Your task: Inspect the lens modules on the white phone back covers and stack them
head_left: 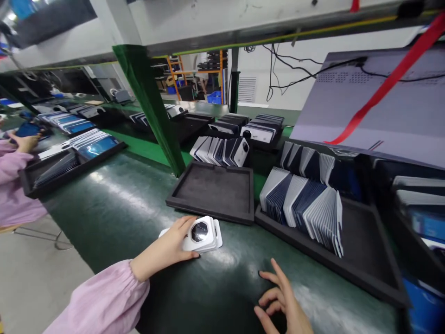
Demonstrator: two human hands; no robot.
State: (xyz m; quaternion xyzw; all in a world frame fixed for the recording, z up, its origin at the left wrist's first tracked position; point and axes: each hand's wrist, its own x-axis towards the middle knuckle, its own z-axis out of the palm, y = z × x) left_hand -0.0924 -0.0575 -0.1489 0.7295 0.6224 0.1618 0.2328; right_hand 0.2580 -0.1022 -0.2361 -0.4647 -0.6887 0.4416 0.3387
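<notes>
My left hand (174,243) is closed around a small stack of white phone back covers (210,240) on the green bench. The top cover shows a dark, eight-sided camera opening facing up. Thumb and fingers grip opposite long edges of the stack; part of it is hidden under the palm. To the right, my right hand (283,301) hovers over the bench with its fingers apart and nothing between them. Just beyond the stack lies a black foam tray (212,190). Rows of white and dark blue covers (301,199) stand in another black tray (368,236) on the right.
More covers (220,150) stand in rows behind the near tray. A green-wrapped post (149,106) rises from the bench, and a red strap (389,88) hangs at right. At left, a co-worker's pink sleeve (14,169) shows beside a tray of covers (93,146).
</notes>
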